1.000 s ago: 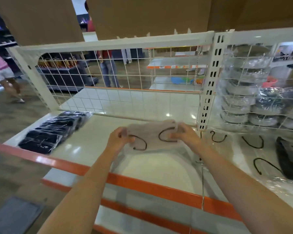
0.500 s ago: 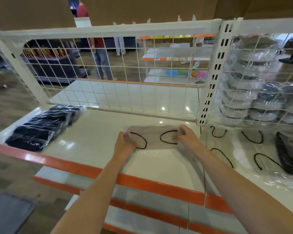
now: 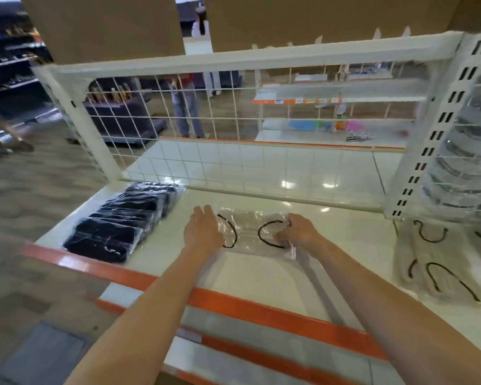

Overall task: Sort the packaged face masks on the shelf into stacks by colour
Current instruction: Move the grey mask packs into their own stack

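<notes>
White shelf: both hands, left hand fingers flat, right hand pinching, press white mask pack; black masks far left.

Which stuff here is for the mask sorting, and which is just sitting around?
For the job: white mask pack under left hand and right hand; black mask stack; loose white masks; shelf.
Just around: wire grid; cardboard boxes.

No text reads clearly; the price tags on the orange strip (behind the wire grid) are blurred.
</notes>
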### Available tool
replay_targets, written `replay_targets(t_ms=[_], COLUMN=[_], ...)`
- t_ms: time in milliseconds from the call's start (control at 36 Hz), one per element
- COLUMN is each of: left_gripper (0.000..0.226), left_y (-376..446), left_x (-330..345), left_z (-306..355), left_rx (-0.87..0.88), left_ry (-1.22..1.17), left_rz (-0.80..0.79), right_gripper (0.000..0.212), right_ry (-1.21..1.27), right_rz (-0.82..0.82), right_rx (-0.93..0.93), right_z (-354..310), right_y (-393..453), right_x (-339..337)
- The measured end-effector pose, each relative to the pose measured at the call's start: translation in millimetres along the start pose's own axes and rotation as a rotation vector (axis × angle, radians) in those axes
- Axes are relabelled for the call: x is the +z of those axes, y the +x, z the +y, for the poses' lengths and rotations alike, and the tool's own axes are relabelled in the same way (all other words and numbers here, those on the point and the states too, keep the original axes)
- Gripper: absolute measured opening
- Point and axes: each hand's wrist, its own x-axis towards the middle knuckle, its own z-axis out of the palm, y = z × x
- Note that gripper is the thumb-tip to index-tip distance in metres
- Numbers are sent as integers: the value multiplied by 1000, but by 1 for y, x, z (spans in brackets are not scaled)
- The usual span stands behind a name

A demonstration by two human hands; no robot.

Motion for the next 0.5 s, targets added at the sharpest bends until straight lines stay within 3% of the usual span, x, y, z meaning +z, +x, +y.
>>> replay_targets(t_ms=[56,111,222,500], left_gripper=[52,47,39,38], left_y=[8,16,29,47], left_x=[-6,-10,-19,-23], left_z=[-17,-32,-55,-72], left_rx=[62,125,250,353], left_ry=[148,240,362,379], left_rz=[-5,-74,-178,-182], right_gripper=[14,36,39,32], right_ry=[-156,-238,-199,-266], right_rz=[18,66,157,245], right_rx=[-4,-12,25,68], right_z=[-13,-16,-26,-56], right_y=[10,28,52,79], right_x=[20,39,54,58])
